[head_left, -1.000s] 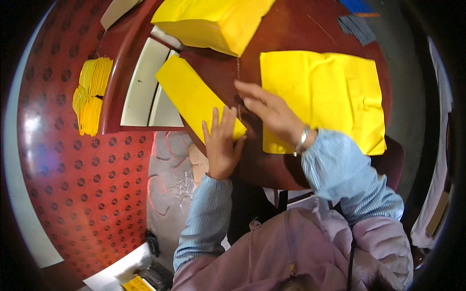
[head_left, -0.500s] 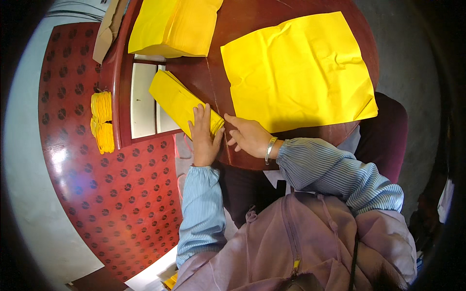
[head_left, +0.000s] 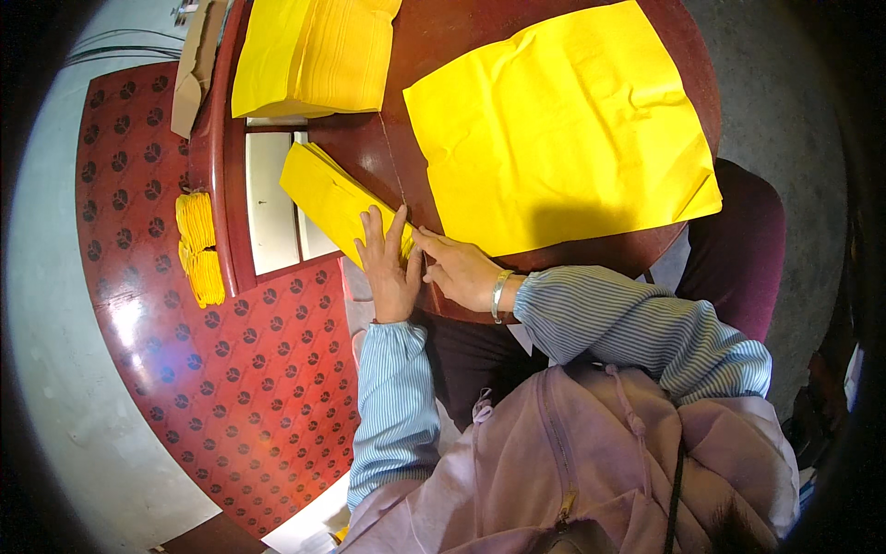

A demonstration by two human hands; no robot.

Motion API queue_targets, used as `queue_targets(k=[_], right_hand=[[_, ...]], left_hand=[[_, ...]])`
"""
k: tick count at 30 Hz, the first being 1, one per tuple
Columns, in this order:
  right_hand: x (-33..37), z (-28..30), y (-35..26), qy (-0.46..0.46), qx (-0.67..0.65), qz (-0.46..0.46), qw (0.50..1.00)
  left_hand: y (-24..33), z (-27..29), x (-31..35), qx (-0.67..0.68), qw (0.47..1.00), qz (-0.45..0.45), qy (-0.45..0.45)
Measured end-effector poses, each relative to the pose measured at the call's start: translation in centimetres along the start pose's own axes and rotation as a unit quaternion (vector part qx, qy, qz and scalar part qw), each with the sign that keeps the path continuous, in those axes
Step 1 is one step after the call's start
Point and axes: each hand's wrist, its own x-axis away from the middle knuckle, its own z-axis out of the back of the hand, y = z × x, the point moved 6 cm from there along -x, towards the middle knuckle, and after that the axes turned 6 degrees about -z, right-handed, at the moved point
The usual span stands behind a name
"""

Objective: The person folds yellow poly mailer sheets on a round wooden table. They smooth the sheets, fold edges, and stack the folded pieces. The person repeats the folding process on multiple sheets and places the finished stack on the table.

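A narrow folded bundle of yellow paper lies slantwise on the dark red table, its layers parting slightly at the far end. My left hand rests flat over the near end with its fingers spread. My right hand, with a metal bracelet at the wrist, meets the same end from the right. Its fingers are bent together at the paper's edge, and the fingertips are partly hidden beside my left hand. To the right lies a wide creased yellow sheet, with a shadow on its near part.
A thick stack of yellow paper stands at the table's far left. Yellow folded bundles sit on a red patterned surface left of the table. A pale panel lies by the table edge, and a cardboard piece stands beyond.
My right hand has moved left, up against the near end of the folded bundle. My left hand stays on the bundle. The whole view has shifted slightly.
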Motion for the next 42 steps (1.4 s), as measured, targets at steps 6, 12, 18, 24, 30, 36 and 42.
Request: queue_targets(k=[6, 12, 18, 24, 30, 36, 42], right_hand=[[0.1, -0.2, -0.2, 0.007, -0.020, -0.007, 1.000], [0.0, -0.4, -0.1, 0.017, 0.010, 0.000, 1.000], [-0.1, -0.9, -0.6, 0.049, 0.076, 0.015, 0.996], [3.1, -0.1, -1.8, 0.020, -0.017, 0.011, 1.000], [8.1, 3.5, -0.8, 0.028, -0.097, -0.034, 0.994], [11.5, 5.8, -1.4, 0.037, -0.077, -0.027, 0.996], [16.8, 18.6, -4.4, 0.332, 0.202, 0.117, 0.914]], left_hand=[[-0.3, 0.1, 0.4, 0.022, 0.999, 0.001, 0.031], [-0.1, -0.1, 0.4, -0.016, 1.000, -0.012, 0.022], [0.0, -0.3, 0.5, -0.042, 0.998, -0.026, 0.024], [-0.6, 0.4, 0.6, 0.026, 0.999, -0.024, 0.039], [0.0, 0.7, 1.6, 0.020, 0.998, -0.001, 0.063], [4.7, 1.4, 2.8, 0.006, 0.998, -0.019, 0.062], [14.4, 0.6, 4.5, 0.145, 0.981, -0.098, 0.081]])
